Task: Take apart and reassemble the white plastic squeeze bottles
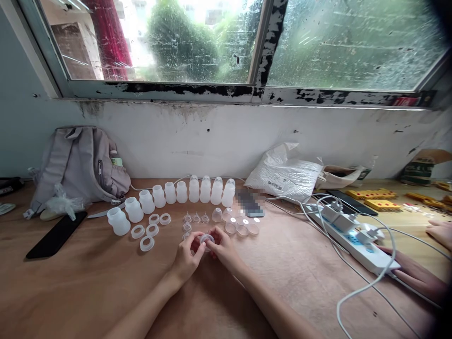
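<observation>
At the front middle of the table, my left hand [189, 254] and my right hand [223, 247] are both closed on one translucent bottle collar ring [206, 238], fingertips around its rim. Whether a nipple sits inside the ring I cannot tell. Just beyond my fingers lie several clear bottle nipples [196, 217]. Clear dome caps [216, 215] and round clear pieces [242, 230] lie to the right. Loose collar rings [147, 243] rest at the left. Behind them curves a row of frosted baby bottles [133, 210]; the capped bottles [205, 189] stand at its right end.
At left are a grey backpack [81, 165] and a black phone [56, 236]. A white plastic mailer [286, 172] leans on the wall. A power strip [353, 240] with trailing white cables occupies the right side. Another person's hand [439, 233] and yellow parts [381, 205] are beyond it.
</observation>
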`<action>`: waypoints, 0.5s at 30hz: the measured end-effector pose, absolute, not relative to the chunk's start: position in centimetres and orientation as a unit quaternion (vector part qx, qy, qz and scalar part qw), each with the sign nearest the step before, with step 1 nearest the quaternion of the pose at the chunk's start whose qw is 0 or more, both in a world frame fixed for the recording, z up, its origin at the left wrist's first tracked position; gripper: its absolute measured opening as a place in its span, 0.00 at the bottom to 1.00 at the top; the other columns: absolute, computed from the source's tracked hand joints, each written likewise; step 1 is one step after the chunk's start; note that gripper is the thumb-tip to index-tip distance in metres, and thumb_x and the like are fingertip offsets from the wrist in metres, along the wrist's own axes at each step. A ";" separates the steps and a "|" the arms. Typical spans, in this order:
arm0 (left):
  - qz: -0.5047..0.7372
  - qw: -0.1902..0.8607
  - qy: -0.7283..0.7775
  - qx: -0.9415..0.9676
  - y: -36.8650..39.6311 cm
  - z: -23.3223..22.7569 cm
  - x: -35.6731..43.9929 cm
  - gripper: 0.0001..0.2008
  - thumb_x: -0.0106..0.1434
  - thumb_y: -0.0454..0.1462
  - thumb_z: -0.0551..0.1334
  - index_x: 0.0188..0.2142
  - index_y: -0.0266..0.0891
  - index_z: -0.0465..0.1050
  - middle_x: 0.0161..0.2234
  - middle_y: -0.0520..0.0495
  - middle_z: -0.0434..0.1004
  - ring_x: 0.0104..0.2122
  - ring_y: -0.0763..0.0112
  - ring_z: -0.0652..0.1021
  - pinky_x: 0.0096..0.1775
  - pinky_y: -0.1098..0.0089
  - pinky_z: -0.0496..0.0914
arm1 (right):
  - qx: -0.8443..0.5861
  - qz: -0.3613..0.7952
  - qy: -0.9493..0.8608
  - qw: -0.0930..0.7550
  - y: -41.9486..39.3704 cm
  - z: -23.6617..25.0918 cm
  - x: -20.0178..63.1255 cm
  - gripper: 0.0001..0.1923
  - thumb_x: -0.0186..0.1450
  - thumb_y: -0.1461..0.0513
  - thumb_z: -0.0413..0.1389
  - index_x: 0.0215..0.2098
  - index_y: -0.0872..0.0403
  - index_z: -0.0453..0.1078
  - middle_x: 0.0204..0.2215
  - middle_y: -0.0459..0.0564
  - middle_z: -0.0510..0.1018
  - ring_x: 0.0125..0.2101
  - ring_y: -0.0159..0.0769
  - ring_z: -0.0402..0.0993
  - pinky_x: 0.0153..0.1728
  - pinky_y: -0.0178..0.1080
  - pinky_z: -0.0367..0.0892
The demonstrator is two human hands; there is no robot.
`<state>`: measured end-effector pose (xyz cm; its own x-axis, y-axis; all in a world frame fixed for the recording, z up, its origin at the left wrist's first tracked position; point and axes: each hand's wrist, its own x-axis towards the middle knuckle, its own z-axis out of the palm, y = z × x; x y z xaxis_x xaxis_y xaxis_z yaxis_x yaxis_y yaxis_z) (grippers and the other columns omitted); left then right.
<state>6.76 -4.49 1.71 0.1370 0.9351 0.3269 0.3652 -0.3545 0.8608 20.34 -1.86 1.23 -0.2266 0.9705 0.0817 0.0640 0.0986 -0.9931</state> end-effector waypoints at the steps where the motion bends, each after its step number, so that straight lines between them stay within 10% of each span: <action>1: 0.451 0.296 0.483 0.690 -4.5 1.6 6.8 0.10 0.58 0.39 0.53 0.39 0.40 0.65 0.28 0.49 0.72 0.27 0.72 0.73 0.31 0.72 0.69 | -0.442 0.497 -0.602 0.441 -1.8 1.1 20.3 0.07 0.54 0.61 0.53 0.26 0.53 0.57 0.19 0.39 0.63 0.16 0.24 0.57 0.13 0.28 0.54; 15: 0.395 0.151 0.498 0.757 -4.7 0.6 6.8 0.10 0.55 0.34 0.52 0.38 0.41 0.63 0.28 0.49 0.73 0.24 0.72 0.73 0.29 0.72 0.68 | -0.468 0.379 -0.674 0.429 -1.4 0.4 20.2 0.06 0.47 0.69 0.47 0.21 0.53 0.53 0.16 0.38 0.58 0.19 0.25 0.53 0.19 0.29 0.50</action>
<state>6.80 -4.70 0.57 0.1916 0.8734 0.4477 0.6347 -0.4582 0.6222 20.22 -1.44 0.35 -0.1943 0.9551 0.2238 0.3046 0.2757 -0.9117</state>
